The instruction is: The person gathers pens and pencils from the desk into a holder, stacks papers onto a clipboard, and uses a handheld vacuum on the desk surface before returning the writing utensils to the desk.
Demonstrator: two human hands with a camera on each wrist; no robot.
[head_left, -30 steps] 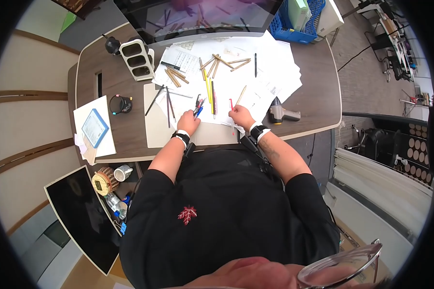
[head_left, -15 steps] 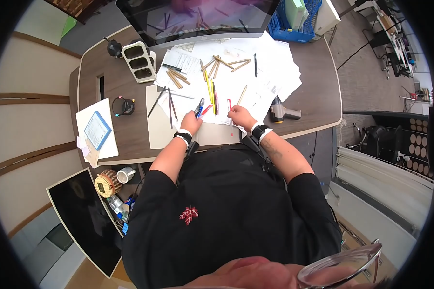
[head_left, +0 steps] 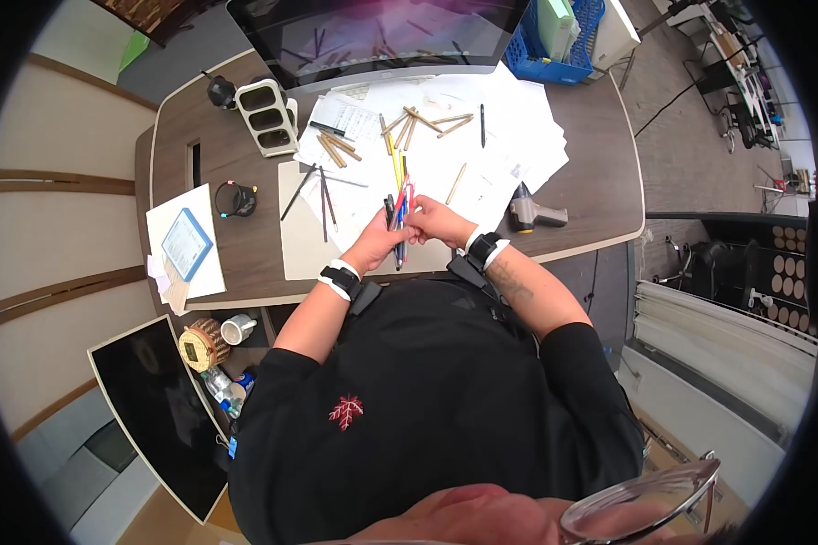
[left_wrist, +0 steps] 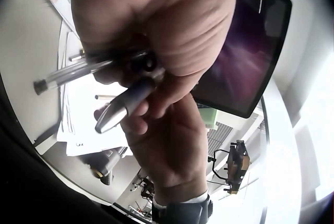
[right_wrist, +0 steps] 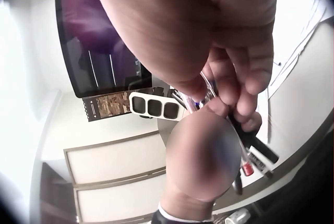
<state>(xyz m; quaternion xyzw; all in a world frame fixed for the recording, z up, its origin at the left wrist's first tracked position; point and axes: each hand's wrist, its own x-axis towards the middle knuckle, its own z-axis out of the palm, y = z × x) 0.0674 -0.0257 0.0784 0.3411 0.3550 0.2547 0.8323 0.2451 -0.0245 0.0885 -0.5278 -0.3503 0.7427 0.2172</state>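
My left hand [head_left: 384, 242] grips a bundle of pens [head_left: 399, 257] close above the front of the desk, black, blue and red ones among them. Against it, my right hand [head_left: 441, 223] pinches a clear pen with a red end [right_wrist: 247, 169], which lies along the bundle. The left wrist view shows a clear-barrelled pen [left_wrist: 73, 74] and a silver-tipped pen [left_wrist: 116, 113] poking out of the left fist. A black pen [right_wrist: 263, 149] sticks out below the fingers in the right wrist view. The hands' overlap hides the middle of the bundle.
Loose brown pencils [head_left: 339, 149] and white papers [head_left: 509, 118] cover the desk's middle. Dark pencils [head_left: 298, 193] lie left of the hands. A three-slot holder [head_left: 267, 118] stands at the back left, a handheld scanner [head_left: 536, 211] at right, a monitor [head_left: 373, 41] behind.
The right hand has moved left with the clear red-ended pen until it meets the left hand. The left hand has shifted right with its pens, and the bundle now stands more upright in view.
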